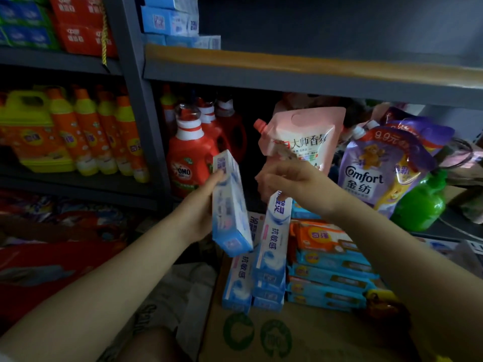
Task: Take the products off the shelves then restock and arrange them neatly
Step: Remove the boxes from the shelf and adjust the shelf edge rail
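Note:
My left hand [201, 207] grips a stack of blue-and-white toothpaste boxes [230, 205], held upright in front of the middle shelf. My right hand [292, 184] holds the top end of another toothpaste box [274, 239], which hangs down over more of the same boxes [239, 283] lying on a cardboard box [287, 335]. Beside them on the cardboard lie blue and orange soap packs [332, 270]. The upper shelf [313, 71] carries a few blue toothpaste boxes [170, 22] at its left end.
Red OMO detergent bottles [190, 158], a pink refill pouch [303, 137], purple Comfort pouches [381, 168] and a green bottle [420, 205] stand on the middle shelf. Orange-and-yellow bottles [86, 131] fill the left bay. Red boxes [83, 24] sit up left.

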Demonstrator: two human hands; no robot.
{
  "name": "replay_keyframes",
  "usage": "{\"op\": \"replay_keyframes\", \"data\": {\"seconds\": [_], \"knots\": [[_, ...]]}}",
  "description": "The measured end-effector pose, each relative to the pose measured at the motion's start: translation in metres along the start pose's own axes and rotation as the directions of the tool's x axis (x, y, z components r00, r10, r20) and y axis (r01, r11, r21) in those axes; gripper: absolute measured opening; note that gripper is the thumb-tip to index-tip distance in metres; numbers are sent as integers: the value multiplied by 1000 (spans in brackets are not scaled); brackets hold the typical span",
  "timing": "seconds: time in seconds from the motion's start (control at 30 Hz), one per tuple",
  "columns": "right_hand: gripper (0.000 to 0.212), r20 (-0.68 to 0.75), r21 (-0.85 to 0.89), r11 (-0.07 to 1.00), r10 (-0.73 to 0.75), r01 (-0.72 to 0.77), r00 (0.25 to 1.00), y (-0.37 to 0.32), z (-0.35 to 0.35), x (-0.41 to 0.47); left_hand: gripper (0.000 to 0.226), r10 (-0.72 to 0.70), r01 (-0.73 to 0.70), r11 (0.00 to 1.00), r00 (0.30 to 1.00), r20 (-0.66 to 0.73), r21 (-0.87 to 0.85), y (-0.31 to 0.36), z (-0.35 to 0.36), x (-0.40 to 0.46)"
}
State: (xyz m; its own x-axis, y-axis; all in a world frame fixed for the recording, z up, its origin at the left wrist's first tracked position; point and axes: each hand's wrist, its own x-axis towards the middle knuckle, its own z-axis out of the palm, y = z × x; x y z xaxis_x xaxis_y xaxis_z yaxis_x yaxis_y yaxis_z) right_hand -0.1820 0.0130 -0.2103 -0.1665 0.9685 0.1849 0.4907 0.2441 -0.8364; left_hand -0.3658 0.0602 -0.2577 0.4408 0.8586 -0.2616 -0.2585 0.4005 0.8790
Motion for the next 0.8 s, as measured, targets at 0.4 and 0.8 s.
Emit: {"op": "replay_keyframes", "data": {"seconds": [0.4,0.8], "knots": [[14,-1,-144,987,71,-71,997,15,7,15,42,224,50,219,969,-100,974,-37,-4,36],[12,-71,-70,996,49,-54,996,-2,-2,33,46,322,-201,329,942,91,923,4,-4,36]]}}
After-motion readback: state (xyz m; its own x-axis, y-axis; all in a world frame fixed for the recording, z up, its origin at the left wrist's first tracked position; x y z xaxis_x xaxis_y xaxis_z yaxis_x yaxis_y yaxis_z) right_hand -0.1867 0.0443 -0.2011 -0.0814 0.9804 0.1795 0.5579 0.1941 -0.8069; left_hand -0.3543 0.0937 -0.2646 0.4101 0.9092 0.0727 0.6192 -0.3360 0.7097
